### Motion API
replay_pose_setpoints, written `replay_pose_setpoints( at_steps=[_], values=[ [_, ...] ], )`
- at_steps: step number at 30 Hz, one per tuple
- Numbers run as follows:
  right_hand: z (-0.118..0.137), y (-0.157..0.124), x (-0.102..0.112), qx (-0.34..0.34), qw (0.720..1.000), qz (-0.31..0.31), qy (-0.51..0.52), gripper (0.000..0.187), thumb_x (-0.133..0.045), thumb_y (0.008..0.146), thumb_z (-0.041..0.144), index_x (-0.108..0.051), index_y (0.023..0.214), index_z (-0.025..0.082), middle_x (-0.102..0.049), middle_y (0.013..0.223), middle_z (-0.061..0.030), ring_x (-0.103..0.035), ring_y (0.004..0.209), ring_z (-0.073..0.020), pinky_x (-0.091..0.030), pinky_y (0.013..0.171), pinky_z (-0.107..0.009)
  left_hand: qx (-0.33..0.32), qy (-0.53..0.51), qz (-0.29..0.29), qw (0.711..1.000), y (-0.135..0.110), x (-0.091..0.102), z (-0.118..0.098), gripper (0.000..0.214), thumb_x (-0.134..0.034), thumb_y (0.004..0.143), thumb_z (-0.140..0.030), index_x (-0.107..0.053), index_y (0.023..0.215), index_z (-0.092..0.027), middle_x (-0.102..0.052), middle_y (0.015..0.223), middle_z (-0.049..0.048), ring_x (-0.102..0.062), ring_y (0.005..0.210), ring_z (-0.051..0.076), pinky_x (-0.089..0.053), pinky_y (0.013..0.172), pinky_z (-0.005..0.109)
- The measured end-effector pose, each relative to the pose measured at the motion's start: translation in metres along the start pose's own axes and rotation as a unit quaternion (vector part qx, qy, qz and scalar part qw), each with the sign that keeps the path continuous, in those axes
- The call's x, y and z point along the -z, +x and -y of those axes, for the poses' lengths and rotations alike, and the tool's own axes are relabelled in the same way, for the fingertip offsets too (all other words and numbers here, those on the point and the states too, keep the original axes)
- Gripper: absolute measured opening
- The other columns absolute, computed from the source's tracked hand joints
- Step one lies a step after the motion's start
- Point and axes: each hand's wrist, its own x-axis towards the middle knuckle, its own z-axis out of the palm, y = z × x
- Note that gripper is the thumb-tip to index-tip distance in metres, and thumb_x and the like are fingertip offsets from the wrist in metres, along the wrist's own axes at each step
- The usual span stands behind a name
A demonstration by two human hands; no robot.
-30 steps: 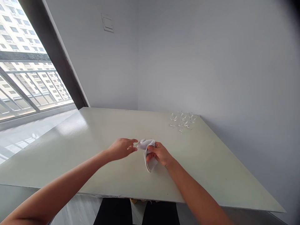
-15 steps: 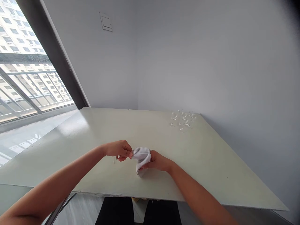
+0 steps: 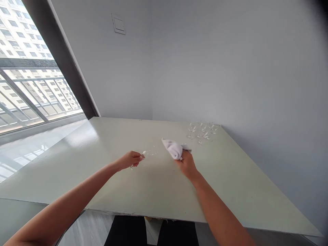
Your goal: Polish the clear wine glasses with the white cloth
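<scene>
My left hand (image 3: 131,159) is closed around the stem of a clear wine glass (image 3: 150,152). The glass lies tilted on its side in the air, bowl pointing right and foot showing just below my fingers. Its outline is faint against the pale tabletop. My right hand (image 3: 186,164) grips a bunched white cloth (image 3: 174,148), held to the right of the glass and apart from it. Part of the cloth fans out to the left and another fold sticks out on the right.
Several clear stemmed glasses (image 3: 202,131) stand grouped at the far right corner of the pale table (image 3: 123,136), close to the wall. A window with a railing (image 3: 38,92) is on the left. The table's front edge runs just above my legs (image 3: 128,230).
My right hand has drawn the white cloth off the glass and moved it up and to the right. The glass bowl is now uncovered, still in my left hand.
</scene>
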Motion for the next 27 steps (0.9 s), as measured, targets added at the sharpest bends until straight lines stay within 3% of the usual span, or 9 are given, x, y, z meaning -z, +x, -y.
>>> replay_pose_setpoints(
  at_steps=[3, 6, 9, 11, 13, 16, 18, 22, 27],
  values=[
    [0.011, -0.009, -0.023, 0.16, 0.97, 0.094, -0.159, 0.02, -0.058, 0.076, 0.037, -0.067, 0.088, 0.023, -0.065, 0.091, -0.0078, -0.051, 0.101, -0.0297, -0.027, 0.096, -0.047, -0.011, 0.144, -0.057, 0.988, -0.001, -0.014, -0.007, 0.026, -0.041, 0.081, -0.036, -0.059, 0.076, -0.019, -0.054, 0.059, -0.0008, -0.047, 0.053, 0.012, -0.031, 0.05, 0.024],
    [0.022, -0.015, -0.042, 0.205, 0.945, 0.156, -0.199, 0.034, -0.047, 0.085, 0.035, -0.056, 0.116, 0.025, -0.057, 0.119, -0.0085, -0.047, 0.112, -0.028, -0.029, 0.097, -0.045, -0.126, 0.324, -0.122, 0.93, -0.005, -0.033, -0.016, 0.025, -0.04, 0.08, -0.022, -0.053, 0.06, -0.017, -0.053, 0.057, 0.0021, -0.048, 0.054, 0.014, -0.032, 0.051, 0.026],
    [0.025, -0.012, -0.044, 0.155, 0.965, 0.127, -0.167, 0.037, -0.04, 0.088, 0.028, -0.051, 0.123, 0.025, -0.05, 0.128, -0.007, -0.047, 0.113, -0.0244, -0.034, 0.095, -0.041, -0.274, 0.432, -0.165, 0.844, -0.007, -0.045, -0.021, 0.025, -0.037, 0.083, -0.016, -0.052, 0.063, -0.016, -0.054, 0.06, 0.0044, -0.05, 0.059, 0.015, -0.035, 0.057, 0.029],
    [0.019, -0.006, -0.036, 0.079, 0.986, 0.108, -0.095, 0.031, -0.042, 0.086, 0.028, -0.06, 0.112, 0.024, -0.058, 0.117, -0.0062, -0.051, 0.106, -0.0229, -0.038, 0.091, -0.038, -0.333, 0.462, -0.183, 0.802, -0.006, -0.049, -0.021, 0.022, -0.036, 0.087, -0.019, -0.056, 0.077, -0.015, -0.054, 0.063, 0.0044, -0.051, 0.061, 0.016, -0.035, 0.057, 0.03],
    [0.01, 0.0, -0.025, -0.036, 0.992, 0.116, 0.023, 0.026, -0.046, 0.083, 0.031, -0.066, 0.097, 0.021, -0.064, 0.098, -0.0057, -0.056, 0.095, -0.0226, -0.043, 0.082, -0.036, -0.363, 0.472, -0.195, 0.779, -0.004, -0.052, -0.02, 0.021, -0.036, 0.088, -0.022, -0.055, 0.094, -0.015, -0.055, 0.065, 0.0039, -0.052, 0.063, 0.016, -0.035, 0.056, 0.03],
    [-0.005, 0.006, -0.012, -0.184, 0.946, 0.123, 0.235, 0.026, -0.052, 0.077, 0.037, -0.067, 0.082, 0.016, -0.064, 0.075, -0.0051, -0.059, 0.076, -0.0218, -0.047, 0.066, -0.034, -0.383, 0.458, -0.212, 0.774, 0.0, -0.055, -0.022, 0.024, -0.036, 0.089, -0.023, -0.05, 0.106, -0.015, -0.057, 0.067, 0.0033, -0.052, 0.063, 0.016, -0.035, 0.055, 0.03],
    [-0.01, 0.008, -0.01, -0.221, 0.905, 0.084, 0.353, 0.024, -0.056, 0.072, 0.037, -0.066, 0.078, 0.015, -0.064, 0.072, -0.0052, -0.059, 0.071, -0.0216, -0.048, 0.062, -0.034, -0.381, 0.439, -0.228, 0.781, 0.004, -0.058, -0.025, 0.025, -0.036, 0.089, -0.023, -0.049, 0.108, -0.015, -0.058, 0.067, 0.0033, -0.051, 0.061, 0.016, -0.035, 0.055, 0.029],
    [-0.009, 0.01, -0.013, -0.209, 0.846, -0.003, 0.491, 0.016, -0.055, 0.072, 0.03, -0.064, 0.076, 0.018, -0.065, 0.075, -0.0048, -0.059, 0.073, -0.0211, -0.048, 0.061, -0.033, -0.365, 0.384, -0.282, 0.8, 0.016, -0.066, -0.036, 0.029, -0.036, 0.089, -0.024, -0.046, 0.115, -0.015, -0.058, 0.067, 0.004, -0.051, 0.062, 0.016, -0.037, 0.057, 0.03],
    [0.0, 0.01, -0.016, -0.162, 0.812, -0.03, 0.56, 0.018, -0.048, 0.079, 0.032, -0.062, 0.086, 0.022, -0.066, 0.092, -0.0038, -0.06, 0.086, -0.0228, -0.048, 0.071, -0.039, -0.322, 0.282, -0.355, 0.831, 0.034, -0.079, -0.05, 0.03, -0.036, 0.089, -0.022, -0.047, 0.116, -0.015, -0.058, 0.069, 0.0039, -0.051, 0.064, 0.016, -0.039, 0.059, 0.029]
  ],
)
